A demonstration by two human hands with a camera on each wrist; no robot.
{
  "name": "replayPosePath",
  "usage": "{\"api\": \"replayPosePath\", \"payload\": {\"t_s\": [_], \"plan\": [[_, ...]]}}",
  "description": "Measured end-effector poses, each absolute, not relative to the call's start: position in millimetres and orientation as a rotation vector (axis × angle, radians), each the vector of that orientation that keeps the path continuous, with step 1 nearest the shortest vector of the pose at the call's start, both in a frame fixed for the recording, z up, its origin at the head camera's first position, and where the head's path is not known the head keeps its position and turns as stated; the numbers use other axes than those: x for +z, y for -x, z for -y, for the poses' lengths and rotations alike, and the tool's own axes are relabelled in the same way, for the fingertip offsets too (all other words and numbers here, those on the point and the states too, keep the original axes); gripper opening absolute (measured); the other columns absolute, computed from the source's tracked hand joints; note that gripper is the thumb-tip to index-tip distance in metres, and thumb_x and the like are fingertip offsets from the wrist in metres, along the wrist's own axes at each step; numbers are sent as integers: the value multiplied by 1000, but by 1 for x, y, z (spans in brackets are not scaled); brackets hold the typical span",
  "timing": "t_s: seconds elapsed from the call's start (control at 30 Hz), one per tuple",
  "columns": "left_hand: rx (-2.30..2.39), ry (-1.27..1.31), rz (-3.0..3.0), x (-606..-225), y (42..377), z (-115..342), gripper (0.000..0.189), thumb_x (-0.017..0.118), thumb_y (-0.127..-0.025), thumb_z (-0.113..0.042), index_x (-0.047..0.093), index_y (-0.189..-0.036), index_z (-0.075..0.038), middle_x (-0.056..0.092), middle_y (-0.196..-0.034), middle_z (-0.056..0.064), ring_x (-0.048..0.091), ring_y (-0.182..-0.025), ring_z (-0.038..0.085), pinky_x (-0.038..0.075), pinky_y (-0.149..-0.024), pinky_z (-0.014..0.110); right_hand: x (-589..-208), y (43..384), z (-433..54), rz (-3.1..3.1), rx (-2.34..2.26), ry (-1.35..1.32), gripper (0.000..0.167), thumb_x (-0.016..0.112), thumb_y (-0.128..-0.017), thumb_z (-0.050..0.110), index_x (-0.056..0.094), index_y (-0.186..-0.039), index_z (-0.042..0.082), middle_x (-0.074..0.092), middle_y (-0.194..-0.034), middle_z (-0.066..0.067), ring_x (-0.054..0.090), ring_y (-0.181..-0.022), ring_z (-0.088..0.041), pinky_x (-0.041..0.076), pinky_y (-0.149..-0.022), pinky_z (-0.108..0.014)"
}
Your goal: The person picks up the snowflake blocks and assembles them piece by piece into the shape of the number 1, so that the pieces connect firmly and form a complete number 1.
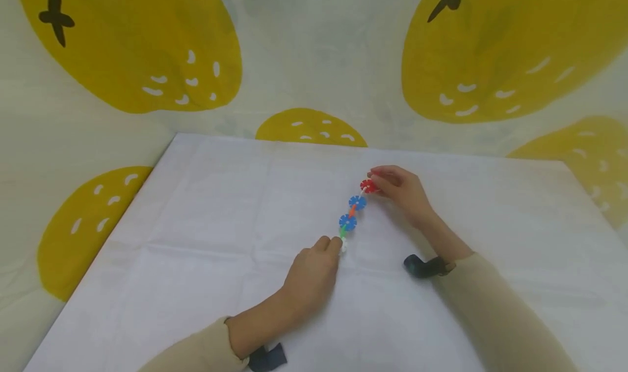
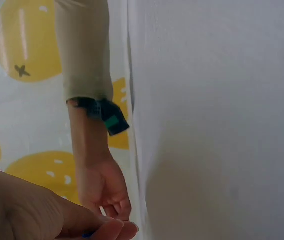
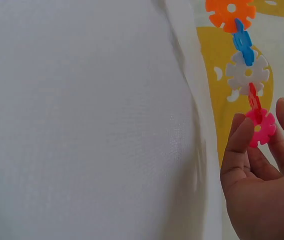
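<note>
A chain of notched plastic discs joined at their slots stretches between my two hands above the white table. In the head view my right hand point(image 1: 404, 192) is at the far end, beside a red disc point(image 1: 367, 186). The right wrist view shows the same hand point(image 3: 267, 165) pinching a pink disc point(image 3: 263, 129), followed by a red, a white disc point(image 3: 247, 74), a blue and an orange disc point(image 3: 230, 11). Blue discs point(image 1: 348, 222) sit mid-chain. My left hand point(image 1: 313, 271) grips the near end by a white disc point(image 1: 344, 245); its fingertips partly hide that end.
A white cloth point(image 1: 196, 208) covers the table under both hands. Behind and to the left hangs a pale sheet with large yellow fruit shapes point(image 1: 147, 45). A dark strap hangs from each wrist, one by the right cuff point(image 1: 423, 266).
</note>
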State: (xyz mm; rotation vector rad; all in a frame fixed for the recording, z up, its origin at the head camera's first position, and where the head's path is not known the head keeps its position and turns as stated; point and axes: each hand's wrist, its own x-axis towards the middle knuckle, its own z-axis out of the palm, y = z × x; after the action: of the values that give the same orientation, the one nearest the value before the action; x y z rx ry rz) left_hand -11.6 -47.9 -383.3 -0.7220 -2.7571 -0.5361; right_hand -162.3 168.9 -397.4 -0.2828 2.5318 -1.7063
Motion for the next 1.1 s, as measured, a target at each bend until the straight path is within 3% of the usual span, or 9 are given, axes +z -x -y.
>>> {"api": "replayPosePath", "payload": {"t_s": [0.2,0.47,0.67,1.1], "plan": [[-467,776,2733,-384,5,41,13,67,-82,2,57,-89,-2,47,-69,3,33,-42,7,32,-39,19,-399,167,-153,-2500,-1727,272,37,64,-93,30,60,-122,8,63,-119,-9,60,-108,-20,51,-82,-23],[-561,856,2714,-387,2,36,20,75,-83,-14,58,-81,-5,48,-68,1,48,-51,10,38,-46,19,-405,168,-143,-2483,-1672,233,31,64,-93,29,62,-119,11,65,-116,-4,61,-106,-18,51,-82,-24],[-711,906,2739,-389,1,35,19,76,-83,-20,66,-88,-6,58,-73,0,60,-63,7,43,-54,15,-405,169,-136,-2453,-1642,278,30,64,-93,27,60,-120,13,65,-117,-3,63,-102,-18,51,-84,-28],[-860,974,2846,-393,4,39,22,75,-83,-19,72,-102,-7,66,-87,-2,61,-79,-1,46,-69,10,-408,168,-136,-2562,-1477,310,28,65,-92,26,63,-118,16,65,-111,-1,60,-90,-20,53,-72,-28]]}}
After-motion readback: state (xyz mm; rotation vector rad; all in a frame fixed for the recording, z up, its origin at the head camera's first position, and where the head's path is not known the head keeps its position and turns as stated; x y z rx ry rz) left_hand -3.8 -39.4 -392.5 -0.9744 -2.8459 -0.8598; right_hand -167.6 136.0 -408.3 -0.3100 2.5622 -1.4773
